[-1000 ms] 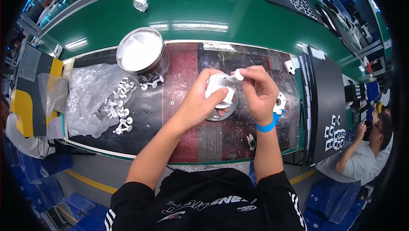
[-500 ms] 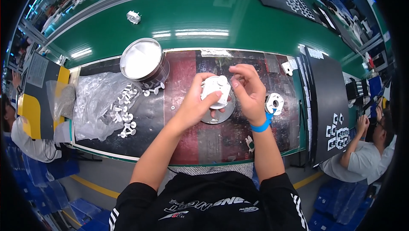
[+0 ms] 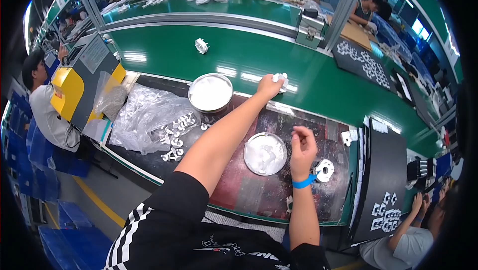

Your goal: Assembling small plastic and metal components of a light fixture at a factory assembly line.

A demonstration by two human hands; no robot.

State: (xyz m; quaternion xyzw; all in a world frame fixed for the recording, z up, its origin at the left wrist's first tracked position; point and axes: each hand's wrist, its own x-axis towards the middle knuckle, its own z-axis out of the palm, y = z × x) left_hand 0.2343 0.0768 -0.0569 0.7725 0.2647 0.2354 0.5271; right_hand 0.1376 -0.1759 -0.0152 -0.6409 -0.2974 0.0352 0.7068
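Taking the round dish [image 3: 263,173] as clock centre, I find the white plastic housing [image 3: 282,83] between 12 and 1 o'clock, at the green bench [image 3: 338,87]. My left hand [image 3: 269,89] pinches it by its near-left edge, which I judge leaves the upper side unobstructed; whether it touches the bench, I cannot tell. My right hand [image 3: 303,151], at 3 o'clock, is half-curled, thumb apart, holding nothing visible. Containers: the dish carries unevenly spread white, paste-like matter, presumably central for either hand's reach. The cylindrical tub [image 3: 211,110], between 10 and 11, shows a white mass inside. The clear plastic bag [image 3: 135,124], toward 9, holds white stemmed parts [image 3: 174,141], some outside its mouth, presumably for easy pickup.
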